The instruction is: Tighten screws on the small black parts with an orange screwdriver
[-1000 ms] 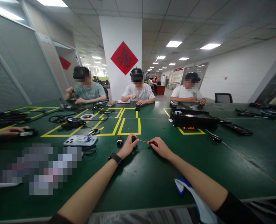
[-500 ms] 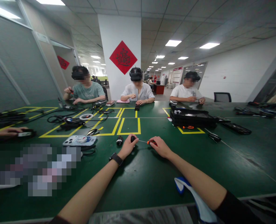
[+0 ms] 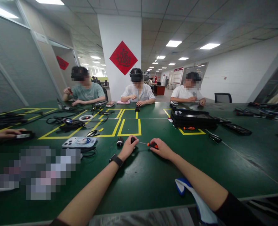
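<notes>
While the left hand point(image 3: 128, 147) curls its fingers around a small black part point(image 3: 133, 139), the right hand point(image 3: 161, 148) pinches an orange-handled screwdriver point(image 3: 152, 145). Its thin metal shaft meets the part above the green felt table point(image 3: 153, 175)

Orange-handled screwdriver point(image 3: 150, 144), tip against small black part point(image 3: 132, 140)

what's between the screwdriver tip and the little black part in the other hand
Nothing visible. The right hand holds the screwdriver, and its thin shaft runs bare across the gap to the small black part gripped by the left hand.

Three seated people point(image 3: 138, 91), two screwdrivers point(image 3: 152, 144), one phone point(image 3: 79, 142), one black case point(image 3: 193, 119).
</notes>
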Tool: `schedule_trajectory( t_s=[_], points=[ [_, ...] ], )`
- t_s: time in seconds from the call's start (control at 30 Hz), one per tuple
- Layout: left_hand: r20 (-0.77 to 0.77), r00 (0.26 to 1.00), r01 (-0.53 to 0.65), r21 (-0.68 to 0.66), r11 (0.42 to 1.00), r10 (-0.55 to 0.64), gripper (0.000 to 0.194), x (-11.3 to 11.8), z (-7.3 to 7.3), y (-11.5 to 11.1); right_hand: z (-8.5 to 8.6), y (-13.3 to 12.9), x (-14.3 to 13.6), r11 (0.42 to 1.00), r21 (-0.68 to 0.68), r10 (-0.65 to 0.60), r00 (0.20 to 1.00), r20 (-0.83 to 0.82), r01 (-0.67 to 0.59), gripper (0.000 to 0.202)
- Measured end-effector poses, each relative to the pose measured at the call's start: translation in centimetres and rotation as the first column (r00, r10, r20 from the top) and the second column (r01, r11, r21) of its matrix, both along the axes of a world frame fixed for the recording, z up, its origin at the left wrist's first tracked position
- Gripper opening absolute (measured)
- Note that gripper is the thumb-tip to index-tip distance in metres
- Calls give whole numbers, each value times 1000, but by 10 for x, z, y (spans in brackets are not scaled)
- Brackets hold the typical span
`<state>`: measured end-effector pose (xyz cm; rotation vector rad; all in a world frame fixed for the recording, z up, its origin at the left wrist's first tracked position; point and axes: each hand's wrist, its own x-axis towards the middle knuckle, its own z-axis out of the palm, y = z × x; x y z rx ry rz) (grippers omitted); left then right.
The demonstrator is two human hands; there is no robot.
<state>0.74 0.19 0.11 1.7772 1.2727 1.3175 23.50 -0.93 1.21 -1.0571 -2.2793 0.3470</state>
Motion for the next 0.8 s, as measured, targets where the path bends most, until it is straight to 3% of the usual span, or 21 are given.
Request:
schedule_trajectory(
  t_s=[0.13, 0.33, 0.7, 0.8],
  points=[
    [2, 1000, 6, 5, 1000, -6, 21, 0, -1, 1, -2, 4, 0, 999, 26, -30, 1000, 4, 30, 14],
    [7, 1000, 6, -15, 1000, -6, 22, 0, -1, 1, -3, 5, 2, 999, 20, 33, 999, 2, -33, 11],
    [20, 1000, 2, -15, 1000, -1, 19, 1, 0, -1, -2, 2, -1, 1000, 16, -14, 1000, -5, 14, 22],
    [26, 1000, 2, -23, 1000, -2, 19, 1, 1, -1, -1, 3, -1, 999, 35, -27, 1000, 9, 27, 15]
  ],
)
